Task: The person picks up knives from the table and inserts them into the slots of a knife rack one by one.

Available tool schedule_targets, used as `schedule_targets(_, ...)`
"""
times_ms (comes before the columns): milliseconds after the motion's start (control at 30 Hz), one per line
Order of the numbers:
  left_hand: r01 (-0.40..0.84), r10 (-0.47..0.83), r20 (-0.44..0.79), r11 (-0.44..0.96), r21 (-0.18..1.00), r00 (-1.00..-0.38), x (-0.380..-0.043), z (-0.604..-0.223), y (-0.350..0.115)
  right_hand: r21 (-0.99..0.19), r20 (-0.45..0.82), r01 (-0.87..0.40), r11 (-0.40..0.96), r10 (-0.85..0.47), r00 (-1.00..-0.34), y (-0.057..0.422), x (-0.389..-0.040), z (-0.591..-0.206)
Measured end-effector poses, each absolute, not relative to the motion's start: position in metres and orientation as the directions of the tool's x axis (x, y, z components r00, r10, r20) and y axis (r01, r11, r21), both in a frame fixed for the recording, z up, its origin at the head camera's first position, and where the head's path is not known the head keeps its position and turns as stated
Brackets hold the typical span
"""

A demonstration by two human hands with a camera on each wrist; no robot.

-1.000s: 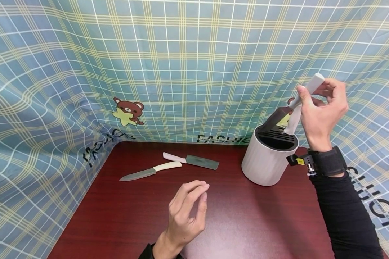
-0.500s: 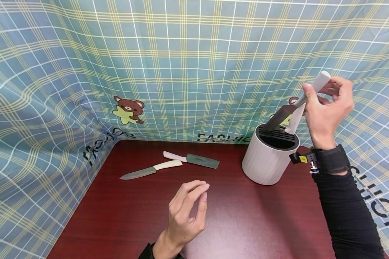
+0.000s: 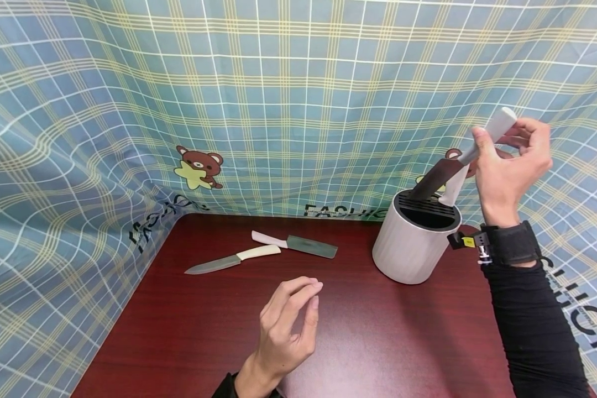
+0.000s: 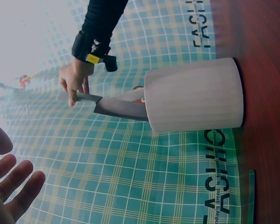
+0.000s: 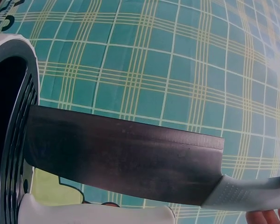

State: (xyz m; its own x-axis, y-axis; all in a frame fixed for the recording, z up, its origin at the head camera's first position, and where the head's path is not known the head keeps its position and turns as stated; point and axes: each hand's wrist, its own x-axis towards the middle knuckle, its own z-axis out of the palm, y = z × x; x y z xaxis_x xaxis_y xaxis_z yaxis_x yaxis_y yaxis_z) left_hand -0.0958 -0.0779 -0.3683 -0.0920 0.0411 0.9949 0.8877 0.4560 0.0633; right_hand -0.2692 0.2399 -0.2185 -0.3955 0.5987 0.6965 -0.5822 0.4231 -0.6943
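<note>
My right hand point(image 3: 509, 163) holds the grey handle of a broad-bladed kitchen knife point(image 3: 435, 179) between thumb and fingers. The knife leans up to the right. In the right wrist view, most of its dark blade point(image 5: 126, 156) shows, its far end at the slots of the round white knife holder point(image 3: 410, 249). A second knife stands in those slots, only its white handle point(image 3: 453, 185) showing. My left hand point(image 3: 286, 326) hovers over the near part of the table, fingers loosely bent, holding nothing.
On the dark red table point(image 3: 204, 331), left of the holder, lie a pointed knife with a cream handle point(image 3: 258, 253) and a small cleaver point(image 3: 310, 246) with a pinkish handle, close together. Checked cloth point(image 3: 298, 110) hangs behind and at both sides.
My right hand has moved up and to the right, drawing more of the broad knife's blade out of the holder. My left hand stays in place.
</note>
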Motion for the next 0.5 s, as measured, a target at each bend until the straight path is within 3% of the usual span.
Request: schedule_targets(500,0.889,0.052,0.994,0.453,0.061,-0.095,-0.0944,-0.3671,-0.0765,-0.697,0.698,-0.549,0.461,0.612,-0.372,0.2471,-0.2763,-0.2207)
